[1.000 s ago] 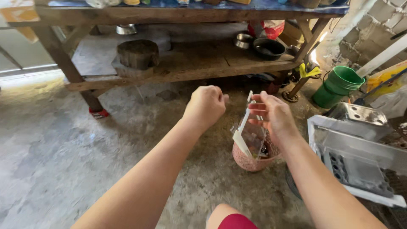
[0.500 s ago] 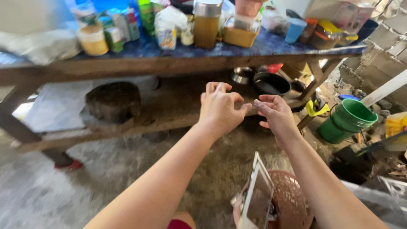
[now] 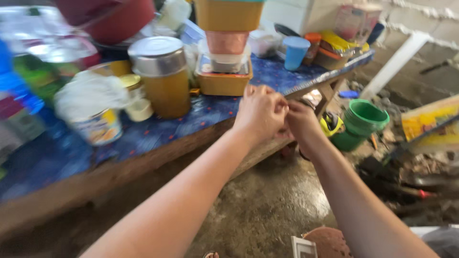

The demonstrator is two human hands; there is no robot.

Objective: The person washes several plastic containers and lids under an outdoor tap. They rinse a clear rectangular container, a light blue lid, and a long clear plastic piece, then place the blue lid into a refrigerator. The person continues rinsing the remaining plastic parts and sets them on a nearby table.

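Cluttered blue desk (image 3: 158,131) stands behind; left hand (image 3: 260,112) and right hand (image 3: 302,122) meet at its edge — fingers pinched together on something too small to tell, jar (image 3: 160,76) nearest the left.

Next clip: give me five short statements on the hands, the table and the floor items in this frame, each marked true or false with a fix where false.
1. The left hand and right hand are together in front of the table edge. True.
2. A green bucket stands on the table. False: it sits low on the floor, right of the hands.
3. The table has a blue patterned covering. True.
4. The jar with the metal lid holds a clear, colourless liquid. False: its contents look amber-yellow.
5. The light blue cup lies tipped over on the floor. False: it stands upright on the table.
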